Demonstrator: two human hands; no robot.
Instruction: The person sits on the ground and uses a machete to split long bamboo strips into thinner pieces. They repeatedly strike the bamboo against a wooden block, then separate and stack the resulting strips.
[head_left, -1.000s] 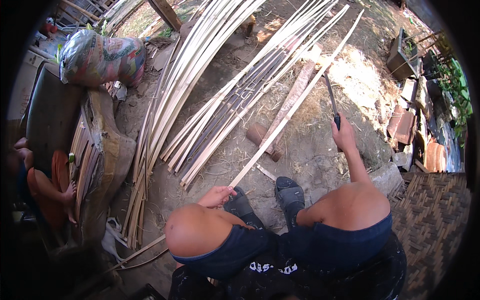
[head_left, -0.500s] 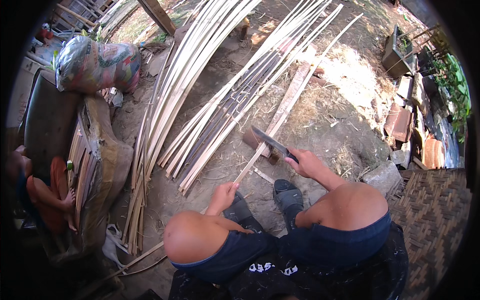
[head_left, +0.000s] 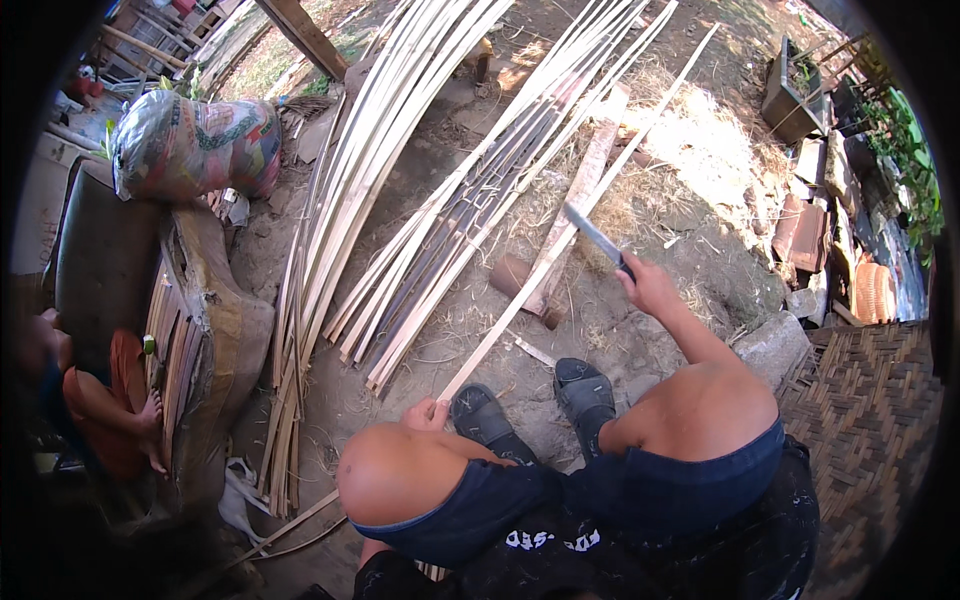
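Note:
My left hand [head_left: 426, 414], beside my left knee, is closed round the near end of a long pale strip of wood or bamboo [head_left: 505, 322]. The strip slants away to the far right, passing over a wooden plank [head_left: 592, 165] and a reddish-brown block [head_left: 512, 275]. My right hand [head_left: 650, 285] grips the dark handle of a long knife [head_left: 597, 238]. Its blade points up and left, the tip close to the strip beyond the block; whether they touch I cannot tell.
Two bundles of long pale strips [head_left: 350, 170] [head_left: 480, 200] lie left of the plank. At far left, a person's bare foot [head_left: 150, 415] shows near a stuffed sack [head_left: 200, 145]. A woven mat [head_left: 870, 430] and a stone [head_left: 775, 345] are at right.
My left hand has drawn back toward my left knee, still on the strip. My right hand has moved farther out and to the right with the knife, along the strip.

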